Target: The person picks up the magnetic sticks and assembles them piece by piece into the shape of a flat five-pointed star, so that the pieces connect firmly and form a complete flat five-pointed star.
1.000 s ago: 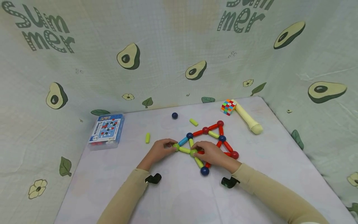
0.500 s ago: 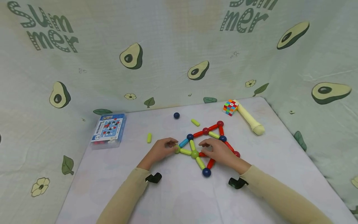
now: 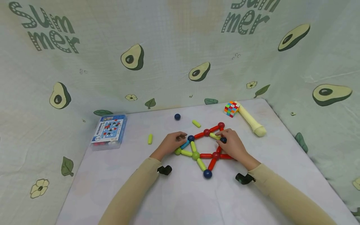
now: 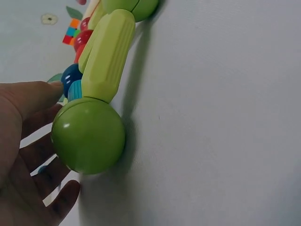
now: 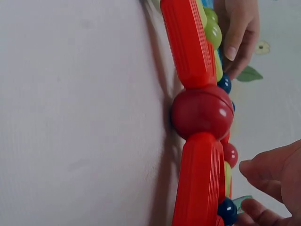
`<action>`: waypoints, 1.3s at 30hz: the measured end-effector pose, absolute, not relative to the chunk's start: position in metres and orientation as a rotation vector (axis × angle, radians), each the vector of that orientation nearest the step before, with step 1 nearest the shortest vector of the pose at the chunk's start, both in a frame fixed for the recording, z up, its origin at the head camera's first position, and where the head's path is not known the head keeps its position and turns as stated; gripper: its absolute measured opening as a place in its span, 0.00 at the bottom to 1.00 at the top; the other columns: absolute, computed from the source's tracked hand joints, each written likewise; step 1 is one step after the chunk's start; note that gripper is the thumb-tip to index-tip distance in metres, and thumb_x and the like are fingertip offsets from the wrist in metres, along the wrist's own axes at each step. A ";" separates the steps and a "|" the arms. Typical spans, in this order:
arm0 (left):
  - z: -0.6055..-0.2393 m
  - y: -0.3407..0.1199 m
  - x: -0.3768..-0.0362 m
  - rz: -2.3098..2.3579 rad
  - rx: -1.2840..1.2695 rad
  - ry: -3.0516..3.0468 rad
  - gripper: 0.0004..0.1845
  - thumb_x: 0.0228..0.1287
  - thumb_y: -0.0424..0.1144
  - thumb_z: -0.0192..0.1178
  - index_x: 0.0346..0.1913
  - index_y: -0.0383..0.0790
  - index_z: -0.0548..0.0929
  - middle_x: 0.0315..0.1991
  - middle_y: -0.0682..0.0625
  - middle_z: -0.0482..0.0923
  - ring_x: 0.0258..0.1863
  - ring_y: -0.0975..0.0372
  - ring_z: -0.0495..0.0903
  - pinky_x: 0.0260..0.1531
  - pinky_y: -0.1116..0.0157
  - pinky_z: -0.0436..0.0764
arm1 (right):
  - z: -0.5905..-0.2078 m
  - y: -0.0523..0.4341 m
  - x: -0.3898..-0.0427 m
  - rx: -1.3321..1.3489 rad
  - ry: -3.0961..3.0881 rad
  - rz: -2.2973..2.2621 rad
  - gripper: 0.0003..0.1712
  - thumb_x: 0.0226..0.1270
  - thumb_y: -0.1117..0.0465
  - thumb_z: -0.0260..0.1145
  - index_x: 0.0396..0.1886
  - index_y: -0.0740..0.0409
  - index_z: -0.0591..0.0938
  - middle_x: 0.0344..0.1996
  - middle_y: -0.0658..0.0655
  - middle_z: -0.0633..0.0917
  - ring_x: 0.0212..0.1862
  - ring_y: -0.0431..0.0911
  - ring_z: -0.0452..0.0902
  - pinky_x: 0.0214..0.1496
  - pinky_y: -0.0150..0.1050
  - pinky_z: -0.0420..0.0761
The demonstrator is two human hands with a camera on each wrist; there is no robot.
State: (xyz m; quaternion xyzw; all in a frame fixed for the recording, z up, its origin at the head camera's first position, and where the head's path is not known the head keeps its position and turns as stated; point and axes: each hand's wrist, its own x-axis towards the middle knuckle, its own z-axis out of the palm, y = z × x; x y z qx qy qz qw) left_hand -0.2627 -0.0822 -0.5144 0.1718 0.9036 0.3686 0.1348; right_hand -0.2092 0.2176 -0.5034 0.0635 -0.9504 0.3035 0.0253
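Note:
A flat frame of magnetic rods and balls lies on the table. My left hand (image 3: pixel 171 144) is at its left corner, by a green ball (image 4: pixel 88 136) and a blue rod (image 3: pixel 185 144). The left thumb lies near a dark blue ball (image 3: pixel 191 138); whether it touches is unclear. Over the frame's right side, my right hand (image 3: pixel 234 145) has thumb and forefinger apart around another dark blue ball (image 3: pixel 223 140), beside a yellow-green rod (image 3: pixel 215 136). A red ball (image 5: pixel 203 113) joins red rods below the right hand. The frame's right corner is hidden behind that hand.
Two loose yellow-green rods, one left (image 3: pixel 150 139) and one behind (image 3: pixel 196 123), lie on the table with a loose dark blue ball (image 3: pixel 177 117). A boxed set (image 3: pixel 109 132) stands at the back left. A puzzle cube (image 3: pixel 232 108) and pale yellow stick (image 3: pixel 250 119) lie back right.
My right hand has left the middle green ball and moved right and back to the right dark blue ball. The left hand has shifted from the left green ball toward the blue rod.

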 end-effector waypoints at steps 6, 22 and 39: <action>-0.512 -0.070 -0.271 0.973 0.563 2.619 0.20 0.74 0.46 0.61 0.66 0.55 0.80 0.51 0.55 0.83 0.48 0.63 0.79 0.54 0.60 0.78 | -0.505 0.228 -0.212 0.105 -2.979 0.933 0.20 0.69 0.60 0.70 0.58 0.60 0.83 0.54 0.66 0.78 0.51 0.58 0.74 0.52 0.53 0.81; -0.514 -0.080 -0.253 1.018 0.461 2.581 0.10 0.69 0.43 0.68 0.51 0.51 0.85 0.42 0.56 0.82 0.40 0.61 0.78 0.45 0.63 0.80 | -0.501 0.223 -0.216 0.173 -3.082 0.853 0.16 0.71 0.56 0.68 0.55 0.56 0.83 0.41 0.58 0.83 0.39 0.51 0.75 0.38 0.43 0.78; -0.522 -0.114 -0.226 1.136 0.455 2.585 0.13 0.66 0.43 0.70 0.52 0.48 0.84 0.40 0.56 0.81 0.41 0.62 0.78 0.47 0.62 0.80 | -0.502 0.192 -0.246 0.286 -3.110 0.904 0.17 0.71 0.55 0.69 0.58 0.49 0.85 0.52 0.57 0.85 0.49 0.54 0.77 0.47 0.47 0.80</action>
